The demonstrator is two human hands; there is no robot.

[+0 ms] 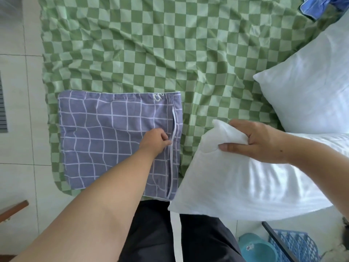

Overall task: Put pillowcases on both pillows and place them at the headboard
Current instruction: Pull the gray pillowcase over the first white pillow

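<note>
- Left hand (155, 139) curls, pinching the white-edged opening of the pillowcase (113, 140), which lies flat on the bed (132, 44).
- Right hand (258, 140) grips a corner of the pillow (236, 184), beside the pillowcase.
- Second pillow (311, 87) lies behind.

Two white pillows: one (245, 182) at lower right of the frame, a second (309, 87) at the right edge above it. One purple grid-patterned pillowcase (113, 137) at centre left. One green checkered sheet (151, 44) across the upper frame. Two hands: left hand (155, 140) at centre, right hand (258, 140) to its right. One blue cloth (313, 5) in the top right corner. One blue basket (298, 246) and one teal basin (258, 248) at bottom right.
</note>
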